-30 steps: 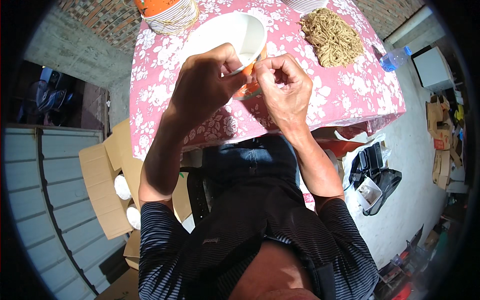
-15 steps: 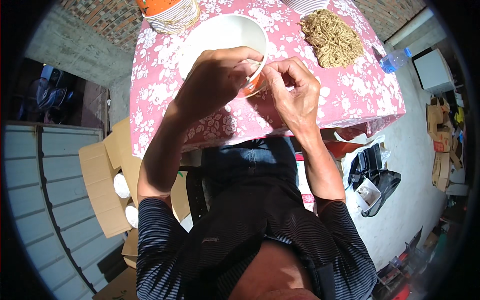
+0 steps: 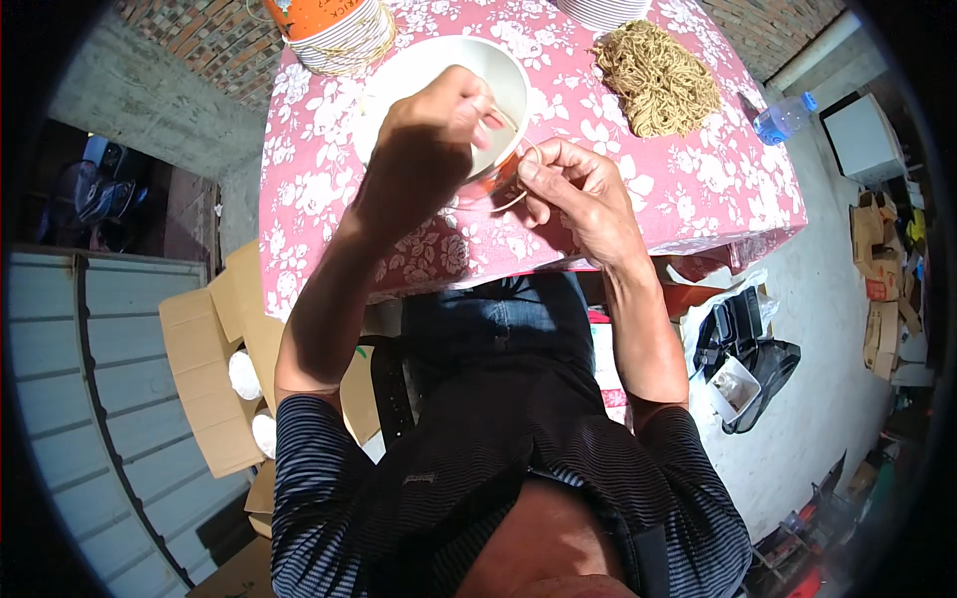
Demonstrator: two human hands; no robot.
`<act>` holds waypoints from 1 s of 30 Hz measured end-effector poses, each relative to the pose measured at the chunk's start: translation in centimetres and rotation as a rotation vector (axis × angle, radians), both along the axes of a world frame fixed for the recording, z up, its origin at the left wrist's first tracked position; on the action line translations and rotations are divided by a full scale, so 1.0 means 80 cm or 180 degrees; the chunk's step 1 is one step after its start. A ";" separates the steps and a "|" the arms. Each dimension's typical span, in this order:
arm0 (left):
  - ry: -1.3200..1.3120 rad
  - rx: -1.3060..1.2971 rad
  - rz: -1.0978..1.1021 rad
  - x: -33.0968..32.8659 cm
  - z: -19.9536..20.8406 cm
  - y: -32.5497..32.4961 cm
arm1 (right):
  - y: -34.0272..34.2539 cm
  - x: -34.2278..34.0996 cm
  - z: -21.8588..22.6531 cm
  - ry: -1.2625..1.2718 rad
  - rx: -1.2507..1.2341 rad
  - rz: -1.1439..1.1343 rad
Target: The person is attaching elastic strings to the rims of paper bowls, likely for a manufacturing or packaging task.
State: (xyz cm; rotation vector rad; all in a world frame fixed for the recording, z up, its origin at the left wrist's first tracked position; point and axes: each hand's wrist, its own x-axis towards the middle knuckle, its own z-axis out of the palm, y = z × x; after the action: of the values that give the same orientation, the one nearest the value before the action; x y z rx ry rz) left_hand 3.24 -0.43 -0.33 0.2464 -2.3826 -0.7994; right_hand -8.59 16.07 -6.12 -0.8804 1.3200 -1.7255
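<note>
A bucket (image 3: pixel 509 82) with a white inside and an orange outside lies tipped on the pink floral tablecloth, its mouth facing me. Between the thumb and fingers of my right hand (image 3: pixel 583 194), a thin pale cord (image 3: pixel 511 203) is pinched close to the bucket's near right rim; it bends in a small loop there. My left hand (image 3: pixel 444 112) is curled closed over the bucket's mouth, with its fingers smeared by motion. Whatever it grips cannot be made out. Part of the bucket is hidden behind this hand and its wrist.
A stack of orange buckets with white rims and cords (image 3: pixel 344 42) stands at the far left of the table (image 3: pixel 718 214). Another white-rimmed stack (image 3: pixel 606 10) is at the far edge. Right of it lies a heap of tan cords (image 3: pixel 658 80), then a plastic bottle (image 3: pixel 784 120).
My left hand has lifted away from my right hand, up and left over the bucket's mouth. My right hand has shifted slightly down, and the cord's loop now shows beside it.
</note>
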 end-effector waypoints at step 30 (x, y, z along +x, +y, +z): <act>-0.0917 0.1832 -0.1050 -0.022 0.044 -0.006 | 0.018 -0.007 0.017 -0.0919 -0.0467 0.0742</act>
State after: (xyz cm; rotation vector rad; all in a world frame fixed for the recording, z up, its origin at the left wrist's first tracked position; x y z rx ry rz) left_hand 1.47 -0.93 3.18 0.2083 -2.4307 -1.7060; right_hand -9.11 17.48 -4.77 -0.7962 0.8758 -1.7047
